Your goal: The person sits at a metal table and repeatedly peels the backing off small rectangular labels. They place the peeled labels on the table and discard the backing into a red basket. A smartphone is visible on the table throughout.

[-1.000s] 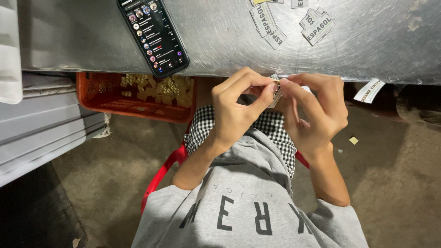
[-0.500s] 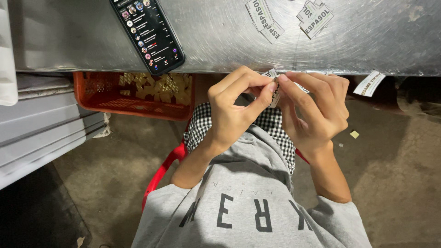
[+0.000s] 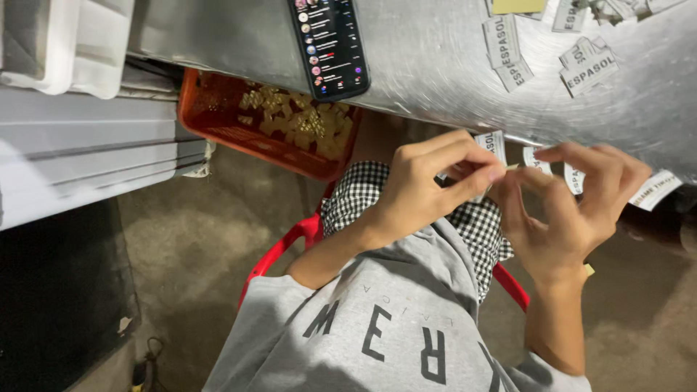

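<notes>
A steel table (image 3: 435,65) spans the view beyond both hands, with white labels (image 3: 581,65) scattered on it within reach and a phone (image 3: 329,43) lying face up to the left. Under its edge, left of the left hand (image 3: 414,192), sits an orange crate (image 3: 210,109) of small yellowish pieces. Both hands meet over the lap: the left pinches shut on a small label (image 3: 494,145), and the right hand (image 3: 566,210) has its fingertips together on the same label, seemingly to peel or fold it.
</notes>
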